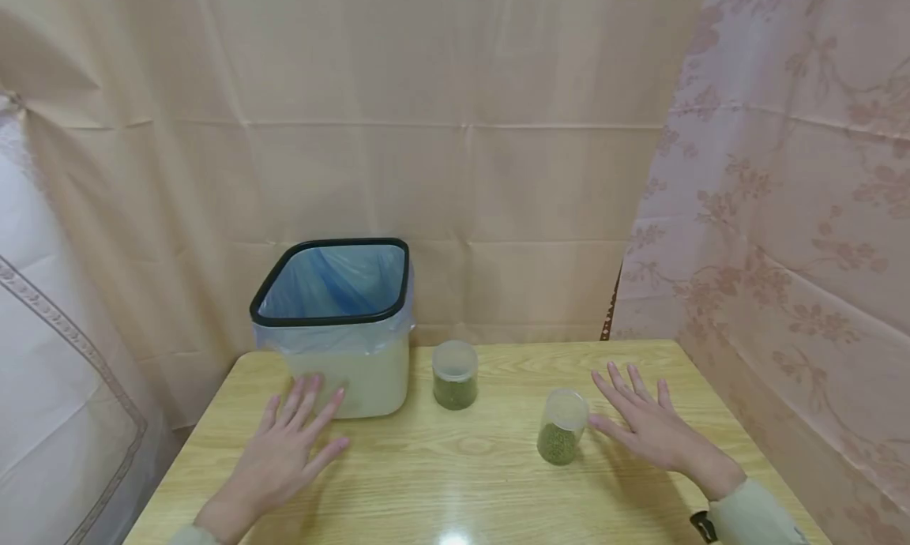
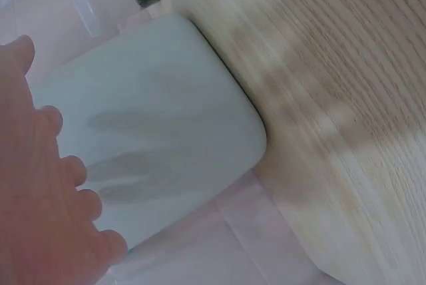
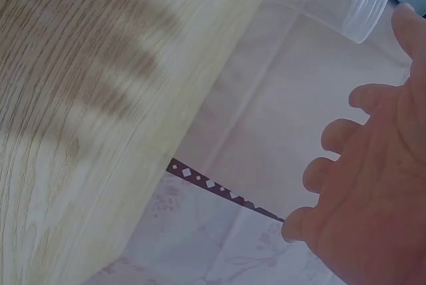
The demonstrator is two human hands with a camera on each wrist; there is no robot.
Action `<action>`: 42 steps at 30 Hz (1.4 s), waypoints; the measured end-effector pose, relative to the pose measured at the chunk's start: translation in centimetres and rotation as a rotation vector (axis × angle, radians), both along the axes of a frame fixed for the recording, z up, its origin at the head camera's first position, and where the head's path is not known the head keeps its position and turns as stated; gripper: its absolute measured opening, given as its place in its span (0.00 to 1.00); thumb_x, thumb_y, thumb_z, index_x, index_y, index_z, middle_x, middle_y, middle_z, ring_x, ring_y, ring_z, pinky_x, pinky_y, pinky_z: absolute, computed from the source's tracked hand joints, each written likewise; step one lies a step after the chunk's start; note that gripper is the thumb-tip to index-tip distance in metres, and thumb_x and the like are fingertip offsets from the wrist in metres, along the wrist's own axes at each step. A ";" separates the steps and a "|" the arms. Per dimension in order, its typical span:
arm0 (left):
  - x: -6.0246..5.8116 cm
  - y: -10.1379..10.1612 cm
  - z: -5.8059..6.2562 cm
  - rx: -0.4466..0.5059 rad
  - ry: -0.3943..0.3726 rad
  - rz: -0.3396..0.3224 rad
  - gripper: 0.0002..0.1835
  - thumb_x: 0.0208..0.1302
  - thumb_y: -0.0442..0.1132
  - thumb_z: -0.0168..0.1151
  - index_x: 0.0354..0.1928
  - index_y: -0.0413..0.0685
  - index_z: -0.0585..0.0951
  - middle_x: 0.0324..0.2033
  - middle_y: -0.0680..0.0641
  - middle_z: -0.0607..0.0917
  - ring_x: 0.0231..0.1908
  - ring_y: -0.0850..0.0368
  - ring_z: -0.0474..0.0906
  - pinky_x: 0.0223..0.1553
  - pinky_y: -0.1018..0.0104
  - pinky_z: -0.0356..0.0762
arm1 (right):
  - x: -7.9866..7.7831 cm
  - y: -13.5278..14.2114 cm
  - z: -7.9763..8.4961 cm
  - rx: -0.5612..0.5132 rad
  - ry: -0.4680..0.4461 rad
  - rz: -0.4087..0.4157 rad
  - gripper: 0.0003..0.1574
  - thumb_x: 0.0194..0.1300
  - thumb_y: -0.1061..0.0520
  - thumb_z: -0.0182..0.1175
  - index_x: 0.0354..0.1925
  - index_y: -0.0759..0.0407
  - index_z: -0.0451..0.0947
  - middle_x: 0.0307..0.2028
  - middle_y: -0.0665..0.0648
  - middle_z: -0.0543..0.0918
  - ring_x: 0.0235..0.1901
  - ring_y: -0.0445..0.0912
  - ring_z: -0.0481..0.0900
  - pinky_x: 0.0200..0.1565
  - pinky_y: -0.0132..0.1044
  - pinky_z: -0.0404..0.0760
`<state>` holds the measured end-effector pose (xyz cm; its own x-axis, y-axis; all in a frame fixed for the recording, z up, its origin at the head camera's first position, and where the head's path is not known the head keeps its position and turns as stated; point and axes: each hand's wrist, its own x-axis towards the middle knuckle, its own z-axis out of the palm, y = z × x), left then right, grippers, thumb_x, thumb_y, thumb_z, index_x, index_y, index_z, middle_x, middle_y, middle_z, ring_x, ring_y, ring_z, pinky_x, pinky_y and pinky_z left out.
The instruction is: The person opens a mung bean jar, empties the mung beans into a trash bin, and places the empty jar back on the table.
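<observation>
The left hand (image 1: 280, 454) hangs over the worktop (image 1: 441, 486) in front of a cream waste bin (image 1: 373, 383), its fingers and thumb apart and nothing in its grasp; the left wrist view shows its shadow falling on the bin's pale side. The right hand (image 1: 650, 430) is likewise spread, fingers well apart and holding nothing; its thumb lies just beside the lid of the nearer clear jar (image 1: 558, 444) — whether it touches, I cannot tell. That jar stands upright on the worktop, left of the right hand, with green granules in its lower part; the farther clear jar (image 1: 455, 392), also upright and partly filled with green contents, stands between it and the bin, nearer the bin. The bin sits at the back left of the worktop, with a black rim (image 1: 327, 321) over a bluish liner (image 1: 341, 284); behind hangs a beige curtain (image 1: 512, 174), and to the right a pinkish floral curtain (image 1: 796, 213).
</observation>
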<state>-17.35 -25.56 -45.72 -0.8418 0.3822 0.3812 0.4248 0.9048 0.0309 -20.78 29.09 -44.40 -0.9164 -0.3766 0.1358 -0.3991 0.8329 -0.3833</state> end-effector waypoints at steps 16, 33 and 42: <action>-0.7 1.5 -0.3 -0.016 0.050 -0.066 0.35 0.74 0.63 0.50 0.76 0.54 0.67 0.76 0.36 0.57 0.75 0.35 0.50 0.74 0.47 0.27 | 0.0 -0.4 -0.7 -0.050 0.005 0.027 0.50 0.71 0.36 0.58 0.79 0.55 0.54 0.77 0.70 0.49 0.74 0.73 0.40 0.65 0.74 0.24; -2.2 5.1 1.0 0.001 0.101 -0.193 0.35 0.75 0.62 0.50 0.76 0.51 0.67 0.76 0.35 0.56 0.75 0.35 0.51 0.67 0.29 0.54 | -0.3 -0.7 -2.3 -0.114 0.008 0.072 0.56 0.71 0.39 0.60 0.80 0.64 0.45 0.77 0.71 0.49 0.73 0.76 0.41 0.64 0.75 0.24; -2.7 6.5 0.8 0.027 0.092 -0.220 0.36 0.75 0.61 0.50 0.76 0.48 0.66 0.75 0.33 0.58 0.75 0.34 0.51 0.67 0.30 0.55 | -0.6 -0.8 -3.1 -0.145 -0.029 0.111 0.57 0.71 0.40 0.61 0.78 0.69 0.45 0.76 0.73 0.49 0.72 0.77 0.42 0.63 0.78 0.28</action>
<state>-20.05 -19.05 -44.88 -0.7003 0.5415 0.4651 0.6139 0.7893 0.0056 -21.40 28.33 -47.53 -0.8744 -0.4544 0.1701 -0.4728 0.7192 -0.5092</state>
